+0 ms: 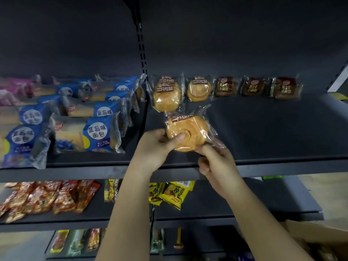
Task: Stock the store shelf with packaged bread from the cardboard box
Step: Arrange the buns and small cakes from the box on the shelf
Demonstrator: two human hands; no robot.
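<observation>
Round golden bread in clear wrap [187, 133] was gripped by left hand [157, 146] and right hand [216, 162] above the dark shelf [263, 129], few packs placed, much space left.

Dark back panel [226, 44], slotted upright [142, 53], dim light.

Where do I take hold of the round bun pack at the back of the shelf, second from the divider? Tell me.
Take the bun pack by its near edge, coming from the front over the bare shelf. It lies flat with another bun pack close on its left and a brown pack close on its right, so the sides give little room. Pinching the crimped wrapper would probably spare the soft bun.
</observation>
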